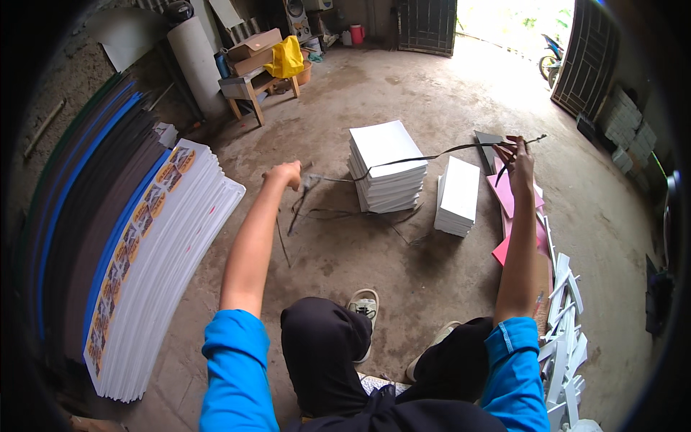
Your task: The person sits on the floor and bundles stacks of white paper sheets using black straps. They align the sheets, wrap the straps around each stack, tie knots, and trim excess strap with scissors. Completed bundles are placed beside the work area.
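A long black cord (446, 150) is stretched between my two hands, passing in front of a tall stack of white sheets (389, 147). My left hand (284, 174) is closed in a fist at the cord's left part, where loose strands hang in a tangle. My right hand (517, 155), raised at the right, grips the cord with bent fingers, and a short end sticks out beyond them. More black strands lie on the floor around the stack's base. Right of it stands a smaller stack of white pieces (458, 189), apart from the cord.
Long white boards with printed edges (173, 266) lean at the left, beside blue and dark sheets. Pink sheets (504, 194) and white offcuts (565, 345) lie along my right. A small wooden table (248, 88) with boxes and a yellow bag stands farther back, left of an open doorway.
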Motion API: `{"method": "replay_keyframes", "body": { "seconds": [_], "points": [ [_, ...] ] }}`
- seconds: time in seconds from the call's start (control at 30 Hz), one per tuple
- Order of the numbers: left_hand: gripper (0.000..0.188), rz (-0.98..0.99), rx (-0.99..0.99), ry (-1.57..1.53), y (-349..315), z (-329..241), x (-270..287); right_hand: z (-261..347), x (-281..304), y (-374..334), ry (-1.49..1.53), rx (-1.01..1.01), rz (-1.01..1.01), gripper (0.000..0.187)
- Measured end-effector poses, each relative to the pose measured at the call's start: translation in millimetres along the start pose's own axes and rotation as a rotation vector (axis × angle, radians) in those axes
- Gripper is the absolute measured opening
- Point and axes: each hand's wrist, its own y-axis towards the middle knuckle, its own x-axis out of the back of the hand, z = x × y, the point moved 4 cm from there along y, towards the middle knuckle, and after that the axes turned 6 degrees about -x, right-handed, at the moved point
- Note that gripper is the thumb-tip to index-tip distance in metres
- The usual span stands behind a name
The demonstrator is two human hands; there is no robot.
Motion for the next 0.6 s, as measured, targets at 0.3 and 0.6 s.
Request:
{"method": "replay_keyframes", "body": {
  "seconds": [0.3,0.6],
  "points": [
    [0.072,-0.487,-0.921,-0.530,-32.7,-232.3,20.6,-0.6,-43.7,-28.1,0.117,-0.294,0.317,0.037],
    [0.031,-0.329,-0.707,-0.878,33.6,-223.9,-55.3,-31.2,168.6,8.7,-0.065,-0.207,-0.235,0.030]
  ]
}}
